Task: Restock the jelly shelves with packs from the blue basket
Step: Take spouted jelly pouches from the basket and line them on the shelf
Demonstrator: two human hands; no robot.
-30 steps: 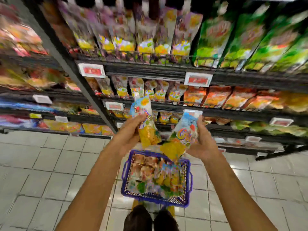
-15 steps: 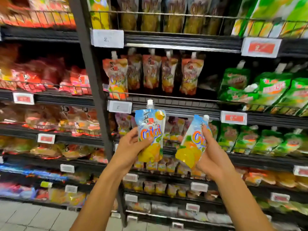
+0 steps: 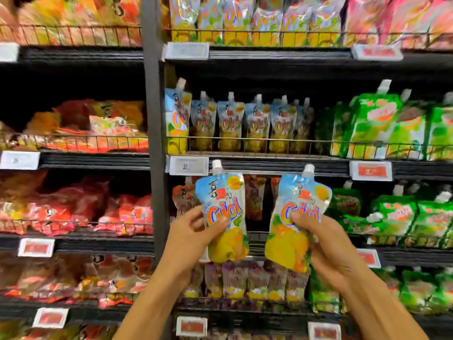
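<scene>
My left hand (image 3: 193, 231) grips a blue and yellow plastic jelly pouch with a white screw cap (image 3: 224, 217), thumb across its front just under the orange lettering and fingers curled behind it, and the pouch stands nearly upright. My right hand (image 3: 326, 244) holds a second pouch of the same blue and yellow kind (image 3: 294, 231), fingers wrapped over its front at the middle, with its cap leaning a little to the right. The two packs are side by side and apart, raised in front of the black shelf edge (image 3: 282, 165) that carries a white price label (image 3: 188, 165). On the shelf above that edge a row of matching blue and yellow pouches (image 3: 245, 126) stands behind a thin wire rail (image 3: 245, 139). To their right sit green spouted pouches (image 3: 382, 126). A dark grey metal upright (image 3: 153, 143) divides this bay from the next one on my left, where red and orange bags (image 3: 98, 212) lie piled; their print is too blurred to read.
</scene>
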